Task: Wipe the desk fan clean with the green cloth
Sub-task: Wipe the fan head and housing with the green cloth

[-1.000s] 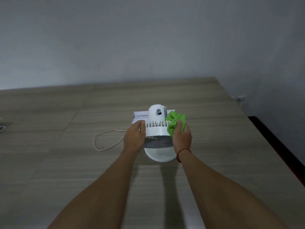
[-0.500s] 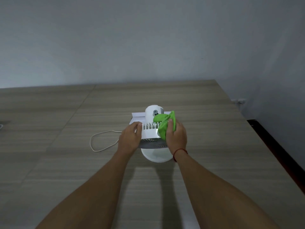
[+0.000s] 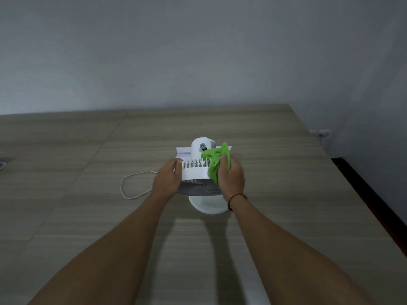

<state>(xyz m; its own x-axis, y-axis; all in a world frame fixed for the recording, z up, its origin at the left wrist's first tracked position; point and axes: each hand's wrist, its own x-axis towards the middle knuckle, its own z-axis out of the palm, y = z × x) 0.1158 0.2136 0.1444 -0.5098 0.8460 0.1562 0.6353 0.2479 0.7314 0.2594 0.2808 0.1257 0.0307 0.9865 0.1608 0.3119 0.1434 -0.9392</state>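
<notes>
A small white desk fan (image 3: 195, 172) stands on its round base in the middle of the wooden desk (image 3: 275, 194), its grille facing me. My left hand (image 3: 167, 179) grips the left side of the fan's housing. My right hand (image 3: 231, 177) presses a bunched green cloth (image 3: 217, 158) against the top right of the housing, beside the motor dome with its grey knob. The right edge of the fan is hidden under the cloth and hand.
A white cable (image 3: 132, 186) loops on the desk left of the fan. A flat white piece (image 3: 182, 150) lies behind the fan. The desk's right edge (image 3: 330, 172) drops to a dark floor strip. A grey wall with a socket (image 3: 321, 133) stands behind.
The green cloth has slid left from the fan's right side onto the top of the housing, toward the motor dome. My left hand has kept its hold on the left side.
</notes>
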